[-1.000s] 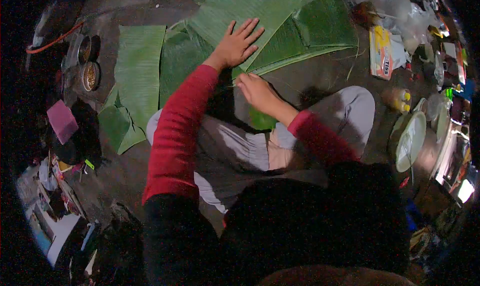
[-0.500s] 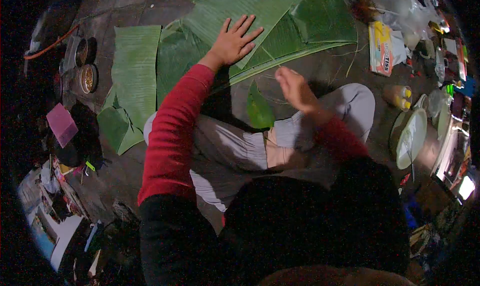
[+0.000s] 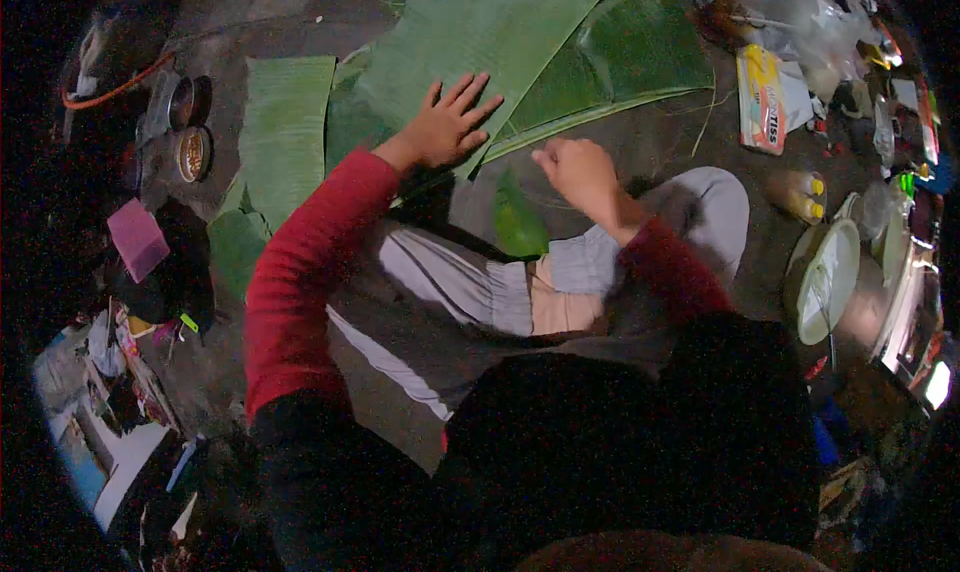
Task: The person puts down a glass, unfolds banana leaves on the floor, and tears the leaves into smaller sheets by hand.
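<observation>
Fingers spread, my left hand (image 3: pixel 450 122) lies flat on a large banana leaf (image 3: pixel 480 32) spread on the floor before me. My right hand (image 3: pixel 585 177) is closed in a pinch just off the leaf's near edge; whatever its fingers hold, if anything, is too small to make out. Below the right hand, a small pointed piece of green leaf (image 3: pixel 520 220) rests by my crossed legs. More banana leaf, a darker stack (image 3: pixel 610 57), lies beneath and to the right of the large one. Another banana leaf piece (image 3: pixel 287 132) is at the left.
On the right are a yellow and red tissue pack (image 3: pixel 760 97), bottles with yellow caps (image 3: pixel 797 194) and a pale basin (image 3: pixel 832 272). To the left stand a small round bowl (image 3: pixel 193 155) of brownish bits and a pink box-like object (image 3: pixel 138 239). Clutter lines both sides.
My left hand has slid toward me, and the large banana leaf has come nearer with it. My right hand has shifted slightly; the thin strand near its fingers no longer shows.
</observation>
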`<state>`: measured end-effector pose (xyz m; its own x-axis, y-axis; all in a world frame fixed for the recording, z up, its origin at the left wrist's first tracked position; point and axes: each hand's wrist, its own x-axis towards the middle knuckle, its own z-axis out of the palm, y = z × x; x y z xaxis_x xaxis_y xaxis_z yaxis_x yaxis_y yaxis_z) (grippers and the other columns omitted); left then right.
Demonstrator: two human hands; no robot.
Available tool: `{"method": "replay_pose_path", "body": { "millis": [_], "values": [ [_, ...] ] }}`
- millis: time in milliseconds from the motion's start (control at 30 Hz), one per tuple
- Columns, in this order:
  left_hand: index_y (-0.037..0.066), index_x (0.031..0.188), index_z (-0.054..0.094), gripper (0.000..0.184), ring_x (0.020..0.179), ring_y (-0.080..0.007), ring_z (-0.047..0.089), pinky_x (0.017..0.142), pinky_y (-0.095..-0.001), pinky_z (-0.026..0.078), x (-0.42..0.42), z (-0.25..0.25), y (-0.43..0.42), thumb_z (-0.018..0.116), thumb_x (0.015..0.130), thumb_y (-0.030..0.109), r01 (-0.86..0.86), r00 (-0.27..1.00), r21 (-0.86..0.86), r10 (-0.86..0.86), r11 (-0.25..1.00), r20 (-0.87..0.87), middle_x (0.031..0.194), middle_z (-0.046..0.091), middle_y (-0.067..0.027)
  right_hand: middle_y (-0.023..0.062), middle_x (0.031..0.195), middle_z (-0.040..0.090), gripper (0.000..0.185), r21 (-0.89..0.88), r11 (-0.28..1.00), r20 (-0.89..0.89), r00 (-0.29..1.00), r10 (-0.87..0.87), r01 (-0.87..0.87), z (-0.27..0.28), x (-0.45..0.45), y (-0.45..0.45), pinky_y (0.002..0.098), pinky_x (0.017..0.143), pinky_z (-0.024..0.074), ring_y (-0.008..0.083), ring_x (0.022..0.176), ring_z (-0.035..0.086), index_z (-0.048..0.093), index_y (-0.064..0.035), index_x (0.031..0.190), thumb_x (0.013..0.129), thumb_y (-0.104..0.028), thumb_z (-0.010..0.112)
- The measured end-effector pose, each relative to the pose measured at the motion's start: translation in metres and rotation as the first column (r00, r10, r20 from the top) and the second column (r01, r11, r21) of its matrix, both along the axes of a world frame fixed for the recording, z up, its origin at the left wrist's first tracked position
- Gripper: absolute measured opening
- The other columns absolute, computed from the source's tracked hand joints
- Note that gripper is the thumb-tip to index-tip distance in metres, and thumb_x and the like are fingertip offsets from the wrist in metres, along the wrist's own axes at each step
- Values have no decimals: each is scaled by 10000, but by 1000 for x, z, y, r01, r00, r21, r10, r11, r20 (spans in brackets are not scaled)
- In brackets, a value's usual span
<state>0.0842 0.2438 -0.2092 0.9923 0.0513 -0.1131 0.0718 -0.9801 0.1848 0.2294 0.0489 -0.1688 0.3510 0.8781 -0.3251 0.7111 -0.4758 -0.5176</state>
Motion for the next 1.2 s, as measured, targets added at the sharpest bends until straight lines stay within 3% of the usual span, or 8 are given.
{"method": "replay_pose_path", "body": {
  "millis": [133,300,533,700,833,900,1033,1200],
  "values": [
    [200,1376,250,517,1322,-321,173,1034,-538,147,18,20,3,358,904,382,-111,987,-49,105,993,-122,1445,157,-130,188,726,605,278,28,999,51,999,16,-18,-13,-17,-6,479,625,454,397,699,573,592,-49,786,842,-305,500],
    [195,1364,284,486,1322,-256,202,1037,-526,131,75,-30,9,320,908,361,-48,953,26,38,999,300,1447,179,-88,195,706,595,264,32,999,29,1000,-1,0,-12,-21,-4,496,611,449,402,670,566,593,-59,787,843,-294,486],
    [222,1354,313,456,1323,-255,202,1036,-535,111,77,-30,7,304,912,334,-79,957,44,64,996,284,1446,188,-83,209,694,583,269,-20,998,24,998,54,-54,-19,11,-7,486,609,446,387,671,572,595,-63,784,841,-289,461],
    [265,1381,237,469,1330,-283,172,1036,-552,110,77,-35,8,274,921,348,-72,965,58,55,996,256,1461,132,-82,184,742,599,271,101,944,258,925,279,-313,-36,68,-40,480,595,448,377,714,579,607,-64,796,839,-283,453],
    [267,1383,231,473,1332,-279,166,1037,-552,110,78,-30,6,273,920,352,-76,971,73,57,994,234,1463,123,-77,176,782,609,284,-104,986,404,900,164,-133,-8,109,-59,476,623,452,366,752,584,610,-66,829,845,-297,447],
    [262,1384,230,476,1335,-275,158,1036,-556,107,78,-33,7,278,918,352,-76,974,84,56,994,221,1464,121,-77,170,795,615,297,-251,951,338,937,-91,182,-5,136,-59,462,657,459,361,774,586,613,-71,851,850,-318,447],
    [251,1383,231,479,1337,-274,151,1036,-557,102,75,-31,6,291,917,342,-71,973,78,52,994,223,1464,115,-81,176,799,612,323,-228,949,344,930,-129,217,3,141,-58,451,677,460,369,774,581,618,-69,831,856,-332,433],
    [232,1376,250,486,1325,-264,191,1015,-564,130,22,-22,5,338,905,316,-88,985,23,84,996,152,1447,171,-103,162,839,615,268,-90,994,-147,986,-73,60,9,109,-57,436,720,449,338,789,583,614,-59,905,826,-301,532]
  ]
}}
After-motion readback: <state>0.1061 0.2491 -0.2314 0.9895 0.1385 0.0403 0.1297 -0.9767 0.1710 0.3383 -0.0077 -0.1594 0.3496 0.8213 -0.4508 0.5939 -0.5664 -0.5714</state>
